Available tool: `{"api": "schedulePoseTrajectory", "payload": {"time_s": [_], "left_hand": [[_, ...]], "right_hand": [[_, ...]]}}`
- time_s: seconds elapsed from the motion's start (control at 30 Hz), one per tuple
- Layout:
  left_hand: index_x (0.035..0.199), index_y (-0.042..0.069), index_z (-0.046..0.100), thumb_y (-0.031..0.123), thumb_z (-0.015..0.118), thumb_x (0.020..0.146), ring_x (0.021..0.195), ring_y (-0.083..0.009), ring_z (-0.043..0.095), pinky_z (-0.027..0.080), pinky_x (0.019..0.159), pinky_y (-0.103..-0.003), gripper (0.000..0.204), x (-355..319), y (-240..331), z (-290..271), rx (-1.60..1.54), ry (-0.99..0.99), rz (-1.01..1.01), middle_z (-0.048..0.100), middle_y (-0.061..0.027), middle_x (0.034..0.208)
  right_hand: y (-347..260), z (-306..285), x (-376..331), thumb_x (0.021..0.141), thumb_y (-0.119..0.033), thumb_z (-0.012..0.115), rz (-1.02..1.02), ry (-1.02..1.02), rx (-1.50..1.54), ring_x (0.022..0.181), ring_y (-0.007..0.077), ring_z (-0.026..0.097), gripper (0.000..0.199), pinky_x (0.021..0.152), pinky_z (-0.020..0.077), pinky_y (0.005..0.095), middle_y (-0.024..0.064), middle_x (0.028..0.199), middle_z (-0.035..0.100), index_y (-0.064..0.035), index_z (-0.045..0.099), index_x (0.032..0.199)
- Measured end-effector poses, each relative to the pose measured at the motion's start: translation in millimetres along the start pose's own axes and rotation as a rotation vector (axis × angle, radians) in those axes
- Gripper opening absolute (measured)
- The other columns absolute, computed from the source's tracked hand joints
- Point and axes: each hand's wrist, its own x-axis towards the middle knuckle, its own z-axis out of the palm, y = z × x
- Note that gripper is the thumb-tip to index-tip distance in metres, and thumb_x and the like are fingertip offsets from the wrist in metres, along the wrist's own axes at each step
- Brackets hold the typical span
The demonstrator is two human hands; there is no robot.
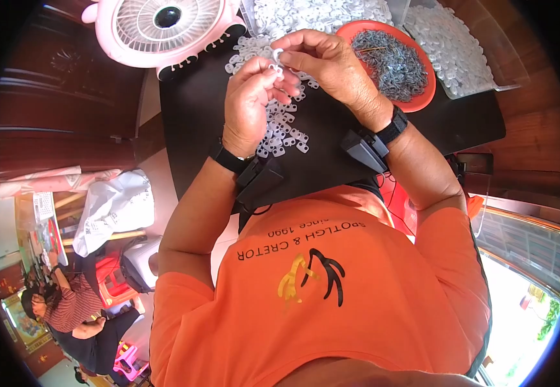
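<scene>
My left hand (248, 103) is raised over the dark table (209, 122). Its thumb and forefinger pinch a small white plastic clip (276, 69), while the other fingers curl loosely. Just above and to the right, my right hand (331, 68) has its thumb and forefinger closed on another small white plastic piece (277, 54). The two pieces are close together; I cannot tell whether they touch. Below the hands, a loose pile of white clips with round holes (283, 135) lies on the tabletop. More white pieces (246, 53) are heaped behind the left hand.
An orange-red plate (430, 90) full of thin grey metal pins (390, 61) sits right of my right hand. Tubs of white pieces stand at the back (322, 14) and far right (454, 55). A pink fan (164, 55) is at the back left. Another person (77, 306) sits at far left.
</scene>
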Motion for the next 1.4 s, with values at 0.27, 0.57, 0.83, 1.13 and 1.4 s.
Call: {"api": "schedulePoseTrajectory", "payload": {"time_s": [0.27, 0.57, 0.83, 1.13, 1.4], "left_hand": [[0.086, 0.0, 0.052, 0.014, 0.046, 0.087, 0.067, -0.0194, 0.06, 0.047, 0.064, -0.028, 0.016, 0.9, 1.9, 0.1, -0.096, 0.064, 0.089, 0.063, -0.0151, 0.081], [0.083, 0.001, 0.053, 0.013, 0.049, 0.086, 0.061, -0.0169, 0.059, 0.046, 0.059, -0.026, 0.013, 2.1, 2.1, -1.3, -0.035, 0.085, 0.099, 0.062, -0.0115, 0.075], [0.077, 0.004, 0.054, 0.014, 0.051, 0.085, 0.052, -0.008, 0.05, 0.037, 0.049, -0.021, 0.012, -0.5, -2.1, 2.1, 0.139, 0.133, 0.049, 0.055, -0.0015, 0.064], [0.077, 0.004, 0.054, 0.013, 0.052, 0.084, 0.051, -0.007, 0.047, 0.035, 0.046, -0.02, 0.012, -2.0, -0.3, 3.3, 0.145, 0.173, 0.023, 0.054, -0.0008, 0.063], [0.078, 0.003, 0.054, 0.01, 0.053, 0.084, 0.05, -0.0069, 0.044, 0.035, 0.046, -0.02, 0.01, -1.5, -0.6, 2.9, 0.147, 0.155, 0.03, 0.051, -0.0008, 0.061]], "right_hand": [[5.4, -4.4, 2.1, 0.085, -0.01, 0.063, 0.09, 0.006, -0.054, 0.074, 0.0049, 0.056, 0.017, 0.066, 0.0452, 0.0193, 0.0, 0.081, 0.062, -0.0015, 0.062, 0.1], [-3.0, -3.8, 0.3, 0.085, -0.012, 0.062, 0.14, -0.018, 0.079, 0.073, 0.0063, 0.058, 0.018, 0.068, 0.0463, 0.0202, 0.0015, 0.083, 0.064, -0.0023, 0.063, 0.1], [-3.8, -8.7, 2.7, 0.085, -0.013, 0.063, 0.176, 0.002, 0.16, 0.072, 0.0074, 0.059, 0.02, 0.07, 0.0478, 0.021, 0.0037, 0.083, 0.066, -0.0016, 0.063, 0.101], [-2.6, -8.0, 2.5, 0.085, -0.012, 0.062, 0.138, -0.004, 0.082, 0.073, 0.0072, 0.058, 0.018, 0.069, 0.0475, 0.0215, 0.0033, 0.082, 0.066, -0.0018, 0.064, 0.1], [-3.6, -3.7, 0.3, 0.085, -0.009, 0.062, 0.062, -0.002, 0.019, 0.074, 0.0051, 0.057, 0.017, 0.067, 0.0464, 0.0193, 0.0013, 0.082, 0.065, -0.0015, 0.064, 0.1]]}}
